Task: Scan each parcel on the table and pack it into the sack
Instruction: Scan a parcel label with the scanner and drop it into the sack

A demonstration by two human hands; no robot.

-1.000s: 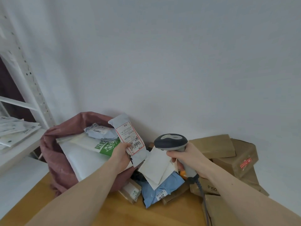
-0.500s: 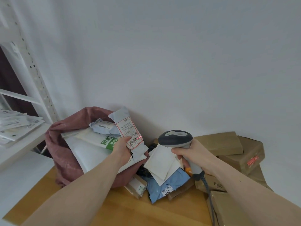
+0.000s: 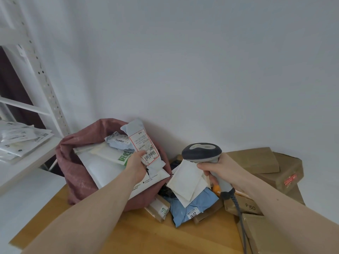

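I'm looking into a parcel sorting room: labelled mailers stacked on a white metal shelf (image 3: 27, 149), cardboard boxes (image 3: 256, 160) piled on the table (image 3: 146, 233).

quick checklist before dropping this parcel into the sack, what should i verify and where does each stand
1. Left hand grips the grey parcel firmly: ok, fingers curl round its lower end.
2. Label faces up and readable: ok, the barcode shows near the thumb.
3. Scan registered: cannot tell, no beam or signal shows.
4. Right hand holds the scanner by its handle: ok.
5. Sack mouth open under the parcel: ok, it gapes below the hand.
6. Room in the sack: not ok, the white mailers already stick out past its rim.
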